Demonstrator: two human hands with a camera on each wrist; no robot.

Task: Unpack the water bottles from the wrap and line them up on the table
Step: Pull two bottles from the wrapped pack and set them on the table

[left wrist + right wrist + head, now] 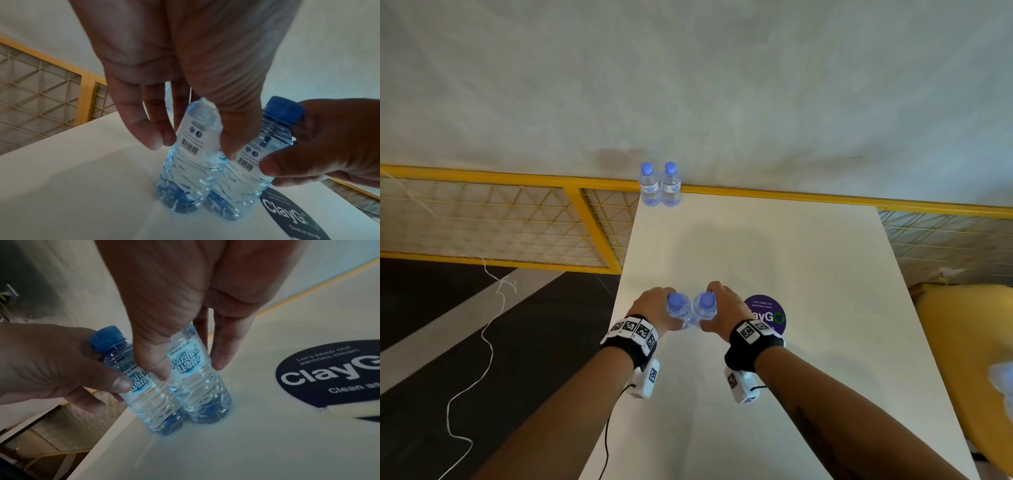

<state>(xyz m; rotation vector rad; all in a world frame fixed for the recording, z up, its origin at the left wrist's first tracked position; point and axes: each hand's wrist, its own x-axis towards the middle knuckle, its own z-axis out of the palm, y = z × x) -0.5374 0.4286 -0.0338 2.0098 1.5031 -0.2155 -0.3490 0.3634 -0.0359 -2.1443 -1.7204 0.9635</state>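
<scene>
Two small clear water bottles with blue caps stand upright and touching on the white table [791,257], near its left edge. My left hand [664,305] grips the left bottle [677,308] from above, thumb and fingers curled round its label [191,139]. The right bottle [705,305] is gripped the same way by my right hand [717,301], whose thumb and fingers pinch its label [185,365]. Both bases [207,413] look to be down on the tabletop. Two more bottles [660,186] stand side by side at the table's far left corner.
A round dark "ClayGo" sticker [765,315] lies on the table just right of my right hand. Yellow mesh fencing [517,222] runs behind the table. A yellow object [969,359] sits to the right, with a blurred pale blue shape [1001,380] at the frame edge. A white cord [486,342] trails on the floor.
</scene>
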